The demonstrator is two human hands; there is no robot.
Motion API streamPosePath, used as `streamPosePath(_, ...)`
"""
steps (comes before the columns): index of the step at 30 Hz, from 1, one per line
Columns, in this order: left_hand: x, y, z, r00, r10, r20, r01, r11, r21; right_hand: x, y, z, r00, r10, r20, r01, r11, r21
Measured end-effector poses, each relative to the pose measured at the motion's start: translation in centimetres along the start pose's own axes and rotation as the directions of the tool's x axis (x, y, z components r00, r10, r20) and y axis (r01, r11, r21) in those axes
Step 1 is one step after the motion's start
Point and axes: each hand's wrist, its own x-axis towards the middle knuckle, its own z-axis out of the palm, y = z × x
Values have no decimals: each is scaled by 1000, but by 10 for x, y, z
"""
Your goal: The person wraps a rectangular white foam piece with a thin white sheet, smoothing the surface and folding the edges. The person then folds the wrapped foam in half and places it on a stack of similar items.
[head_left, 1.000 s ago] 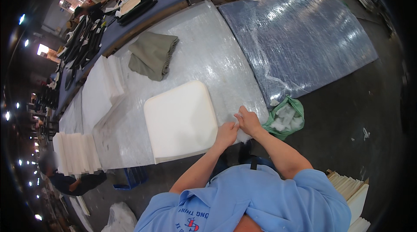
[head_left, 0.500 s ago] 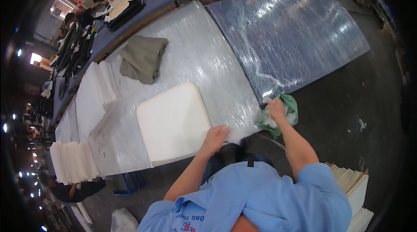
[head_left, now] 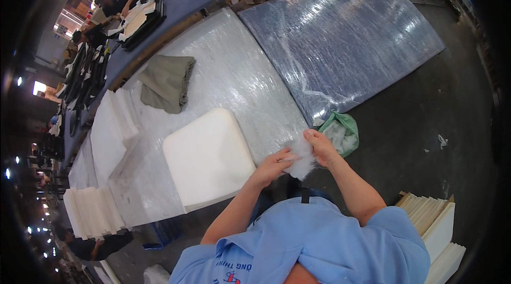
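A tuft of white fluffy fibre stuffing (head_left: 302, 160) is stretched between my two hands over the near edge of the plastic-wrapped table. My left hand (head_left: 272, 167) grips its left side, with the fingers curled into it. My right hand (head_left: 320, 147) pinches the tuft from the other side. Just beyond that hand, a green bag (head_left: 352, 147) gapes at the table's corner, with more white stuffing inside. Left of my left hand lies a white, round-cornered foam cushion (head_left: 207, 153) on the silvery table cover (head_left: 229, 66).
An olive-green cloth (head_left: 167, 83) lies crumpled behind the cushion. White sheets (head_left: 109, 124) and a stack of foam pieces (head_left: 93, 212) sit at left. A blue wrapped table section (head_left: 340, 44) adjoins at right. White panels (head_left: 434, 225) stand near my right elbow. Co-workers are at the far left.
My right hand has left the green bag and come over to my left hand. The fluff is now held between both hands, slightly above the table edge.
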Motion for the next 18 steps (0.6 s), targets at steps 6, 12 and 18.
streamPosePath(6,-1,-12,-16,993,-82,-91,77,996,-52,-11,-11,13,987,93,128,-96,995,16)
streamPosePath(12,-7,-8,-20,989,-102,-106,93,992,-87,2,2,-25,1000,4,17,-2,993,-118)
streamPosePath(18,-22,-14,-37,989,-94,-117,83,992,-95,-2,-5,32,977,214,23,-203,951,-234)
